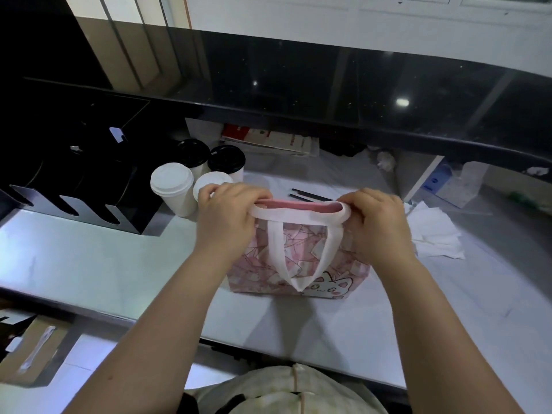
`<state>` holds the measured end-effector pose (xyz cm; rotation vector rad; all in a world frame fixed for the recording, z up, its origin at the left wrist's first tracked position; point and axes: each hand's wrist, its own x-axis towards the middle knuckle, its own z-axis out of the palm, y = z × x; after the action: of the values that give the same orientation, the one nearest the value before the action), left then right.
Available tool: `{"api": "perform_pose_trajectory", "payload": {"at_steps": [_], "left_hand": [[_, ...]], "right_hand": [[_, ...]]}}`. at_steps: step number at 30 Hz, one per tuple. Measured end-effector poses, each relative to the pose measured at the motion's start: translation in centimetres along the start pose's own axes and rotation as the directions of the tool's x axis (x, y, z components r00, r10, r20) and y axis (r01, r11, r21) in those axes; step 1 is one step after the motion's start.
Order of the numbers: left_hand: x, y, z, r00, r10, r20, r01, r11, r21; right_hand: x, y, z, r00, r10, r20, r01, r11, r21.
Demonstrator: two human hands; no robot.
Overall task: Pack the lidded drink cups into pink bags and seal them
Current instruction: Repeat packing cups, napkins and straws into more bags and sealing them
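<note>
black holder (74,186): stood on the tabletop at 9 o'clock from the pink bag, with its slotted front turned toward the viewer; what is kept in it cannot be told.
tabletop (89,264): pale and smooth, and spread under all the things; a raised black counter (328,85) is set along its far side, at 12 o'clock.
white-lidded cups (173,189): two are stood upright side by side at 10 o'clock from the bag; the right one is partly hidden behind the left hand.
black-lidded cups (192,153): two are stood upright side by side just behind the white-lidded pair, at 11 o'clock from the bag.
left hand (227,216): held at the bag's 9 o'clock end; its fingers (239,194) are curled over the white rim band there and clamped on it.
pink bag (298,258): stood upright on the tabletop in the middle of the view, between the two hands. A cartoon cat is printed low on its front. The mouth is seen as a narrow slit with pink lining inside; what is in the bag cannot be seen.
white handle (276,249): hung down the bag's front face in a V, with the tip at 6 o'clock.
black straws (310,196): laid flat on the tabletop just behind the bag, at 12 o'clock from it.
right hand (376,222): held at the bag's 3 o'clock end; its fingers (367,198) are curled over the rim band and clamped on it.
white papers (433,234): loose sheets are laid at 3 o'clock from the bag, near the right hand and apart from the bag.
blue-and-white box (445,186): set at 2 o'clock, under the counter's overhang.
</note>
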<state>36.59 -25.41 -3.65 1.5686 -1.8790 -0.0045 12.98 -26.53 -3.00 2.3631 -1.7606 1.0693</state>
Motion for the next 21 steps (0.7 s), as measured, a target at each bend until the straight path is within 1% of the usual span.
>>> {"api": "perform_pose_trajectory", "payload": {"at_steps": [4,7,9,13,18,19,21], "left_hand": [[0.2,-0.4,0.1,0.999,-0.023,-0.026,0.022,1.000,-0.022],[0.2,-1.0,-0.1,0.999,0.023,-0.031,-0.023,1.000,-0.003],[-0.1,-1.9,-0.3,0.999,0.031,-0.024,-0.031,0.999,-0.009],[-0.1,-3.6,-0.9,0.998,-0.031,-0.058,0.026,0.996,-0.083],[0.7,-2.3,-1.1,0.979,-0.185,-0.079,0.168,0.967,-0.191],[0.9,-2.2,-1.0,0.979,-0.191,-0.067,0.173,0.962,-0.210],[1.0,-2.5,-0.6,0.980,-0.196,-0.034,0.179,0.944,-0.278]], "right_hand": [[0.2,-0.7,0.6,0.999,-0.032,-0.030,0.031,0.999,-0.022],[0.7,-0.3,0.1,0.999,-0.041,0.001,0.041,0.999,0.004],[0.7,0.4,-0.6,0.999,-0.023,0.022,0.022,0.998,0.052],[0.4,1.2,-1.2,0.997,0.075,0.019,-0.076,0.992,0.096],[0.5,1.1,-1.3,0.993,0.086,-0.083,-0.078,0.992,0.095],[0.5,1.4,-1.7,0.993,0.096,-0.069,-0.088,0.989,0.115],[0.4,2.4,-2.8,0.985,0.168,0.037,-0.171,0.972,0.162]]}}
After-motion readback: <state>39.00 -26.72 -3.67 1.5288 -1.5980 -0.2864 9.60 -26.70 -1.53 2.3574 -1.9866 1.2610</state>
